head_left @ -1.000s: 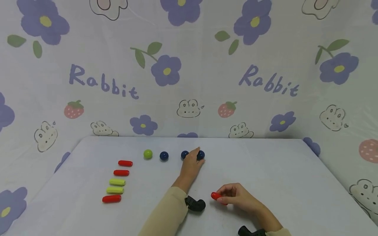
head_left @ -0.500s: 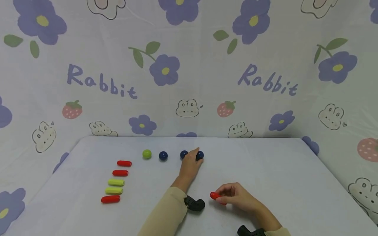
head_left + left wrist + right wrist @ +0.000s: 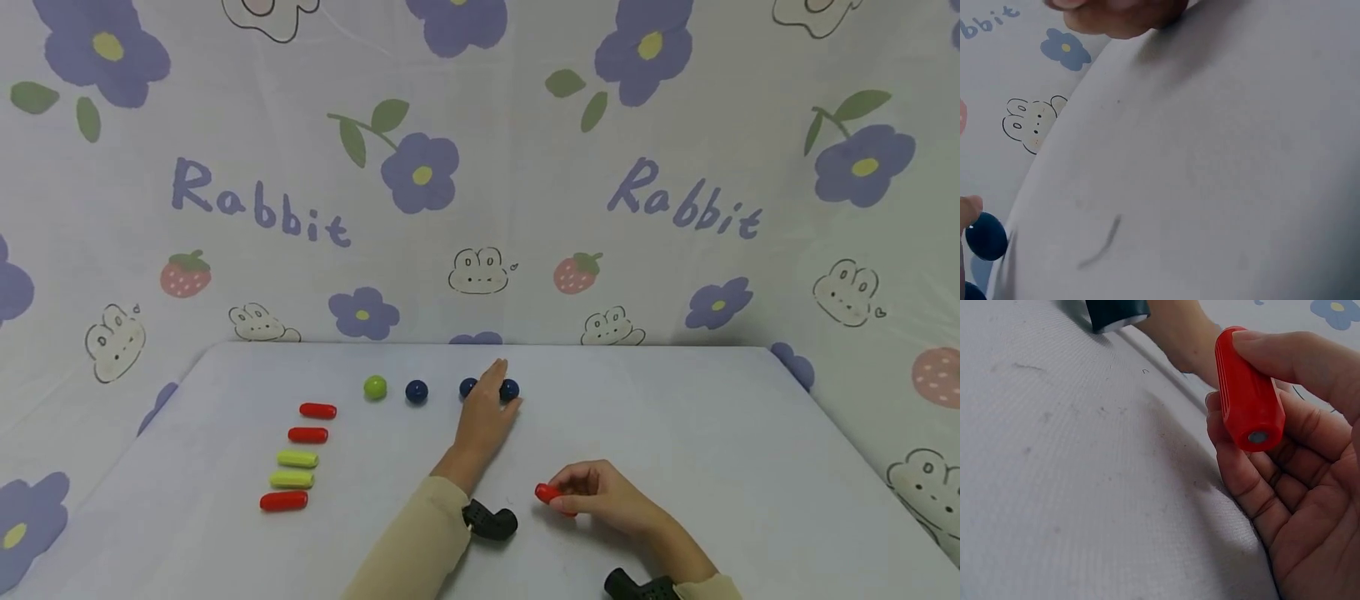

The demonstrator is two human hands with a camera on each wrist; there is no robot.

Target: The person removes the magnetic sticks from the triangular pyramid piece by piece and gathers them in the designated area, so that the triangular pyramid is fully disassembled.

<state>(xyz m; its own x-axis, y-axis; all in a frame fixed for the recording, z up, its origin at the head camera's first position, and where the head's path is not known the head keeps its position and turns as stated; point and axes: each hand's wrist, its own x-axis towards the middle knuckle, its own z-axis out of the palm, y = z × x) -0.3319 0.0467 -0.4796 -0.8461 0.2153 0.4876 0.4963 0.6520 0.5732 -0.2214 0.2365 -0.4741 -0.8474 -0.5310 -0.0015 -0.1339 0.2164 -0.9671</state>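
Observation:
My right hand (image 3: 609, 497) pinches a short red magnetic stick (image 3: 1249, 394) between thumb and fingers, low over the near middle of the table. A dull metal disc shows in the stick's near end in the right wrist view. Farther back, my left hand (image 3: 486, 421) reaches among dark blue balls, its fingers extended. One blue ball (image 3: 510, 390) lies between its fingers and thumb; another blue ball (image 3: 468, 387) is partly hidden behind the hand. In the left wrist view, a fingertip is at a blue ball (image 3: 986, 236) near the left edge.
Left of the hands sit a third blue ball (image 3: 417, 392) and a green ball (image 3: 375, 387). A column of red sticks (image 3: 284, 501) and yellow-green sticks (image 3: 297, 459) lies at the table's left. A patterned cloth (image 3: 480, 208) hangs behind the white table (image 3: 675, 433).
My left hand's fingers have straightened and lifted a little by the right-hand blue ball. The right hand keeps its pinch on the red stick in place. The head view has shifted slightly.

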